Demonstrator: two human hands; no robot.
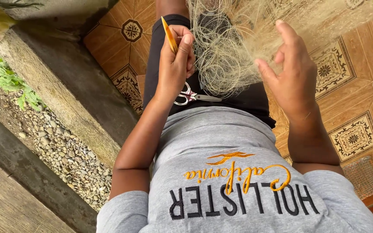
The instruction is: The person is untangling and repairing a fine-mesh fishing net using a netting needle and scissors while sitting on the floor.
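At the far left runs one concrete ledge [72,92], with a strip of gravel [57,146] below it and a few green leaves [11,82] growing among the stones. Next comes the left hand [175,64], one of two hands in view, closed around a single yellow needle [169,35] of the net-mending kind; the thumb presses it against the curled fingers, and its pointed tip stands up above the fist. Just under that wrist lies one pair of scissors [191,96] with silver blades, resting on the black shorts [242,97] on the person's lap (the handles are partly hidden by the wrist). Between the two hands hangs one pale net [225,56], a loose tangle of fine thread that drapes from the top of the view down onto the lap; the left hand touches its left edge, and strands run across to the right. The right hand [292,71] is open, fingers spread and slightly bent, with threads of the net passing over and between the fingertips, clamped on nothing firm. The hands are held apart, the net filling the gap. Below them is the grey shirt [221,146], and patterned brown floor tiles [355,86] lie to the right.
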